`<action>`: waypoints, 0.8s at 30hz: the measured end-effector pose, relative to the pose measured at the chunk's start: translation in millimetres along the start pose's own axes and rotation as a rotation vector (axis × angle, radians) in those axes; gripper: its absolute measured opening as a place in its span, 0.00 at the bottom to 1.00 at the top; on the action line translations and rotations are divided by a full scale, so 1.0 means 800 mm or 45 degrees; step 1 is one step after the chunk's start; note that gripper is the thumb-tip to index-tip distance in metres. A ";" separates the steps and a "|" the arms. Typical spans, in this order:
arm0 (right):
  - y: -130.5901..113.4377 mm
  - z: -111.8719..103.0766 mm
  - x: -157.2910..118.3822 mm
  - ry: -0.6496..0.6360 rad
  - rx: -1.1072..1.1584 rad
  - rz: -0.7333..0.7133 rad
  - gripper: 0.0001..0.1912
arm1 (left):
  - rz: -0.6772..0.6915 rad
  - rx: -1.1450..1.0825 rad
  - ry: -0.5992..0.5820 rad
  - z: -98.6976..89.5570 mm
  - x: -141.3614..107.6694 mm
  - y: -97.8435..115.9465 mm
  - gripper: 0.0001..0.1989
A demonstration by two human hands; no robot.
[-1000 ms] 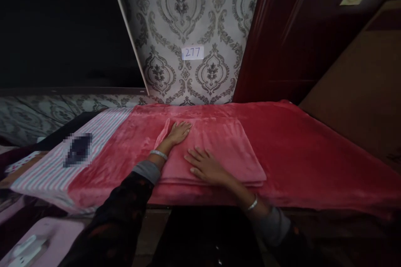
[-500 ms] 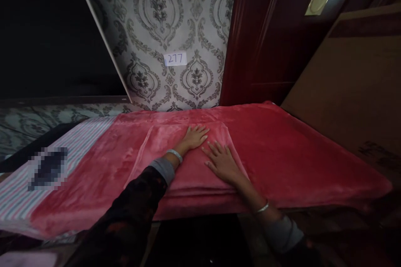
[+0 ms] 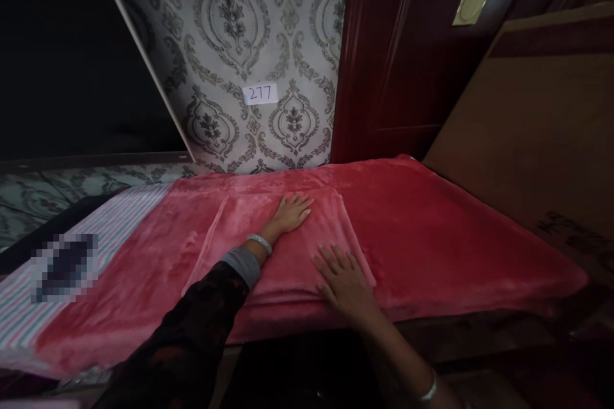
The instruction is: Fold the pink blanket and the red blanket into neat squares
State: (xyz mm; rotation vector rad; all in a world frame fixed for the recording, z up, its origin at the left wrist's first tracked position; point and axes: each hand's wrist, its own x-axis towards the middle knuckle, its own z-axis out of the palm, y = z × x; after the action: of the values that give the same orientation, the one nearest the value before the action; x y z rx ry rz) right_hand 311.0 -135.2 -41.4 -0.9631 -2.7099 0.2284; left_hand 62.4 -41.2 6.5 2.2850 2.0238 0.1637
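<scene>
A folded pink-red plush blanket [image 3: 288, 255] lies in a flat rectangle on a larger red plush cover [image 3: 422, 236]. My left hand [image 3: 291, 212] rests flat near its far edge, fingers spread. Closer to me, my right hand [image 3: 343, 278] touches the near right part of the folded blanket, palm down with its fingers apart. Neither hand grips anything. Layered folds show along the blanket's near edge.
A striped cloth [image 3: 110, 217] covers the left end of the surface. Behind stand a dark screen [image 3: 86, 64] and patterned wallpaper with a paper label [image 3: 260, 94]. A large cardboard box [image 3: 537, 115] leans at the right, beside a dark red wooden panel [image 3: 384, 64].
My right hand has slid towards me over the folded blanket. My left hand stays at about the same place on it. The view has shifted slightly.
</scene>
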 end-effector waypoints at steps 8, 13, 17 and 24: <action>0.026 -0.051 0.000 0.197 0.174 -0.085 0.27 | -0.023 -0.084 0.002 -0.041 -0.039 0.020 0.33; 0.037 -0.060 0.053 0.281 -0.035 0.127 0.30 | -0.003 0.038 0.184 -0.046 -0.158 0.014 0.33; 0.044 -0.015 0.060 0.074 -0.050 0.270 0.29 | -0.260 0.110 0.215 -0.007 -0.235 0.007 0.29; 0.076 0.035 0.027 0.345 0.189 0.240 0.29 | -0.311 0.072 0.368 0.023 -0.257 0.014 0.26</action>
State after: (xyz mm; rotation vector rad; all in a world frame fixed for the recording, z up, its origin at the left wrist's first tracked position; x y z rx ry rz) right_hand 323.1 -76.7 -78.2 -1.1167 -2.3256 0.3052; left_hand 51.7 -246.2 -15.4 2.1231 2.4564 0.4476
